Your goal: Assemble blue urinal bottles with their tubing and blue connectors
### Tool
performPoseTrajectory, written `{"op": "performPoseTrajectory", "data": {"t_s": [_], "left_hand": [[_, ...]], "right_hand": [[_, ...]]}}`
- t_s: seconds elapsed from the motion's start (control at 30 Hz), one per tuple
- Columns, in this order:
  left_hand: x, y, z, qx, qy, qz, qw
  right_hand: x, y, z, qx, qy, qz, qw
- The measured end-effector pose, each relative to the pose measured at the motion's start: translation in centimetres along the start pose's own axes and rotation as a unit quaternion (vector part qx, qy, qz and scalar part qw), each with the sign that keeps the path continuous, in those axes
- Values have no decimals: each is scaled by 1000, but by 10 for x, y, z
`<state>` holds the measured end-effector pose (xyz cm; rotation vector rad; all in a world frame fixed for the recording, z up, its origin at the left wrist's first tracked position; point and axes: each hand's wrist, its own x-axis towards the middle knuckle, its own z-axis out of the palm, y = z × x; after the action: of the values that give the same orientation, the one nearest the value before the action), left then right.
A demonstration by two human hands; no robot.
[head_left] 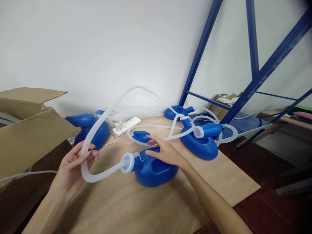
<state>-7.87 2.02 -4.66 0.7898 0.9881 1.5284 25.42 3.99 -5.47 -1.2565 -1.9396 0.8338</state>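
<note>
My left hand point(73, 165) is closed loosely round a translucent flexible hose point(94, 131), between thumb and fingers. From there the hose bends down to the white cap on the neck of a blue plastic urinal bottle point(153, 175), which lies on the table in front of me. Its other stretch arches up and over to the right. My right hand point(168, 152) rests over the top of that bottle, thumb and fingers spread apart. Behind the hand is a small blue plastic piece point(141, 136), partly hidden.
More blue urinal bottles with looped hoses lie to the right point(200, 146) and at the left point(92, 133). A white power strip point(126, 126) sits near the wall. An open cardboard box point(36, 136) stands at left; a blue metal rack point(265, 71) at right, beyond the table edge point(246, 195).
</note>
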Motion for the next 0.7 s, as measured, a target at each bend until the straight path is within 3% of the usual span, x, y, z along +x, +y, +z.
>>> {"op": "performPoseTrajectory", "data": {"t_s": [0.13, 0.3, 0.4, 0.5, 0.6, 0.7], "left_hand": [[-4, 4, 1, -35, 8, 11, 999], [-6, 3, 8, -39, 27, 12, 999], [-4, 1, 10, -28, 63, 19, 997], [-2, -1, 9, -18, 100, 23, 995], [0, -4, 5, -14, 100, 23, 995], [2, -8, 1, -11, 96, 19, 995]], "right_hand": [[13, 12, 4, 127, 110, 1, 986], [28, 16, 11, 120, 202, -18, 972], [28, 14, 4, 63, 243, -33, 967], [15, 14, -29, -130, 275, -78, 949], [-10, 26, -84, -402, 313, -79, 857], [-36, 49, -129, -531, 314, 0, 787]]}}
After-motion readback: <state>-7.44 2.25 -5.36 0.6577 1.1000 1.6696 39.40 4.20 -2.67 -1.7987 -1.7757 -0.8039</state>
